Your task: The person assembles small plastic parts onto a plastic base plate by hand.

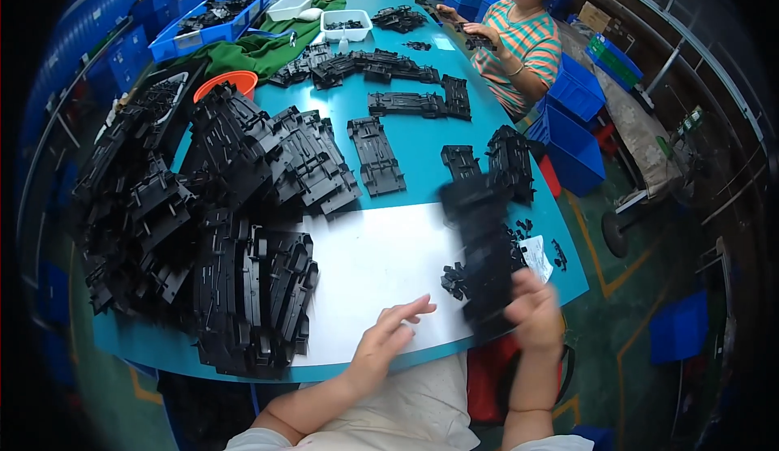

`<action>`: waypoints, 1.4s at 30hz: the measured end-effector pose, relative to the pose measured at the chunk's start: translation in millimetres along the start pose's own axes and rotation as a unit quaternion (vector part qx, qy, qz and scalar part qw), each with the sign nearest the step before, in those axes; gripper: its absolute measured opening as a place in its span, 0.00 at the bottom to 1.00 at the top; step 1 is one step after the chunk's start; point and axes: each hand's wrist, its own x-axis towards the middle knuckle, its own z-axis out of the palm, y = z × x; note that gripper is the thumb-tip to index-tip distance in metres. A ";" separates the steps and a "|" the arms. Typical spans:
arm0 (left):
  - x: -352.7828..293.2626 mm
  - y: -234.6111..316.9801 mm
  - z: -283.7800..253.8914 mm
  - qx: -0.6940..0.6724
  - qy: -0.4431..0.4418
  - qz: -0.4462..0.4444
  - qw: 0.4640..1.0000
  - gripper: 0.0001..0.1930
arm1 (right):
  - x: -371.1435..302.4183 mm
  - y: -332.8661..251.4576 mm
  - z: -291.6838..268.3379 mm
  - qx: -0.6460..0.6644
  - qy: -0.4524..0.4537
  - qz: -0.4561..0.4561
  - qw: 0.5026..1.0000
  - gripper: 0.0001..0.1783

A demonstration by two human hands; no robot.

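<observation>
My right hand [534, 311] is at the lower right edge of a long black plastic chassis part [485, 248], which is raised over the table's front right. Both are smeared by motion, but the fingers look closed on the part's edge. My left hand [388, 339] holds nothing; its fingers are stretched out and apart above the white sheet [365, 268]. Small black plastic pieces [453, 281] lie beside the raised part, partly hidden by it. Left of the sheet, several similar chassis parts [251, 289] stand close together on edge.
A big heap of black chassis parts [154, 208] fills the table's left side. More parts [510, 163] lie at the right and farther back. An orange bowl [227, 82] and white bins [345, 23] stand beyond. Across the right edge, a person in a striped shirt [519, 41] handles a black part.
</observation>
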 end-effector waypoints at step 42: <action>-60.7 -9.7 -56.9 0.187 0.082 0.020 0.979 0.13 | 460.3 70.1 98.5 -0.838 -0.196 -0.038 0.508 0.53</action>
